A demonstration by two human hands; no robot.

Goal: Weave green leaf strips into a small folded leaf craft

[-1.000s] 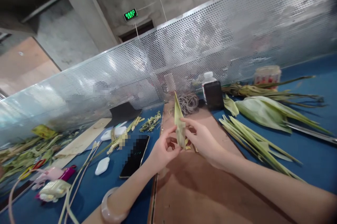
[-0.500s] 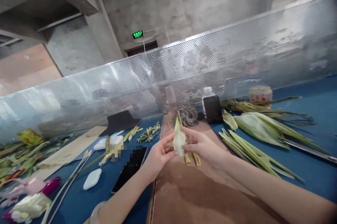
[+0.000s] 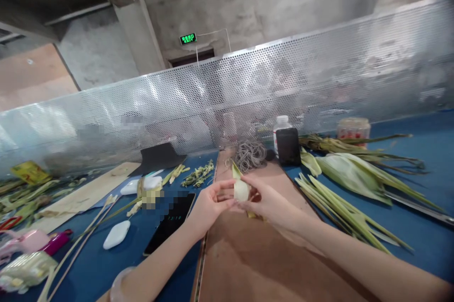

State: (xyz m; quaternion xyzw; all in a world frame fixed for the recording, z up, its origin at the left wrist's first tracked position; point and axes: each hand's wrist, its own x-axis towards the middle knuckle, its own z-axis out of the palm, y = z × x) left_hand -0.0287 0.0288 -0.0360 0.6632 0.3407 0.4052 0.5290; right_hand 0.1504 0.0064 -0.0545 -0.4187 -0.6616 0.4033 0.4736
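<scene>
Both hands meet over the brown board, pinching a pale green folded leaf piece. My left hand grips its left side with thumb and fingers closed. My right hand holds its right side, fingers curled round it. The leaf's pointed tip sticks up and away from me. Small leaf scraps lie on the board just under my right hand.
A dark phone and a white case lie left on the blue table. Long green leaf strips and broad leaves lie right. A coil of string, a bottle and a perforated metal screen stand behind.
The leaf piece has come lower and shorter between my hands, its tall point folded down. The view has shifted slightly; both hands stay pinched on it.
</scene>
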